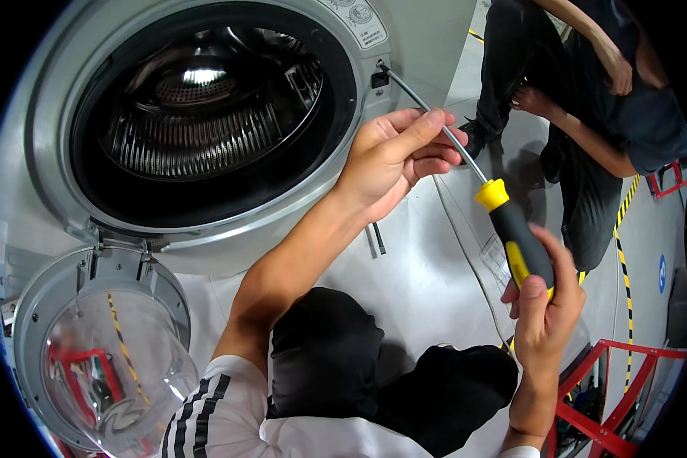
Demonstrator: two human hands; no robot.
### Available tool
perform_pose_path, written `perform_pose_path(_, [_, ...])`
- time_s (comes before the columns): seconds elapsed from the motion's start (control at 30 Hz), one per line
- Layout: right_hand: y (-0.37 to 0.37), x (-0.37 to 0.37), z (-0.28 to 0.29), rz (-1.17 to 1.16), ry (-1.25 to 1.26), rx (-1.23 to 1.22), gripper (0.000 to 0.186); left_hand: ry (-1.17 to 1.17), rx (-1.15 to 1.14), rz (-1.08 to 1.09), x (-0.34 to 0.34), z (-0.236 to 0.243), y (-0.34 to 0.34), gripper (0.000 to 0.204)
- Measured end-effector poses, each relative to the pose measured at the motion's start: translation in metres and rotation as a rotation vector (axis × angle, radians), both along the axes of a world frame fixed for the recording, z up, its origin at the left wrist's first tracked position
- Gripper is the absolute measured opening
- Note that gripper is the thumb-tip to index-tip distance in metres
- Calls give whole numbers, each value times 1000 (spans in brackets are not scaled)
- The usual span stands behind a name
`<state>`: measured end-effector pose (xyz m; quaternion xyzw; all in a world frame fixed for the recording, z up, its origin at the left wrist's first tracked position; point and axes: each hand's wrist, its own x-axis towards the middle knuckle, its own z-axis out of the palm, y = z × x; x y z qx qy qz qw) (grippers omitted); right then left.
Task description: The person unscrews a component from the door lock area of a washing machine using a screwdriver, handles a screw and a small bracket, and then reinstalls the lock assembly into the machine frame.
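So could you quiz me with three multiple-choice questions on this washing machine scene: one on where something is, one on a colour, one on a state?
1. Where does the screwdriver tip sit?
A. at the door latch beside the drum opening
B. inside the drum
C. on the floor

2. What colours is the screwdriver handle?
A. red and white
B. black and yellow
C. all blue

3. How is the washer door?
A. shut
B. taken off
C. swung open, on its hinge

Answers: 1 A, the shaft ends at the latch. 2 B, the right hand grips a black-and-yellow handle while the left hand steadies the shaft. 3 C, the door hangs open at lower left.
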<state>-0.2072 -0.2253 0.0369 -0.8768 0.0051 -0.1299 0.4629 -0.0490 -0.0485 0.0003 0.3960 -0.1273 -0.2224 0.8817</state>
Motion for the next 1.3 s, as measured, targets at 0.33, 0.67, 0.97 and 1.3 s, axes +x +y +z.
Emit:
perform_pose_path(0.33, [-19,-8,-16,-3,-192,-282,76,15,-69,-17,-8,1,-9,25])
perform_pose_path(0.67, [-16,-16,-4,27,-118,-428,56,36,-57,10,-13,4,-11,24])
perform_pose_path(0.97, [-16,-8,-15,90,-224,-344,60,-6,-109,-84,-5,-4,-7,23])
perform_pose_path(1.3, [-5,-3,-6,-7,-252,-421,52,-43,-115,-138,7,-4,-3,19])
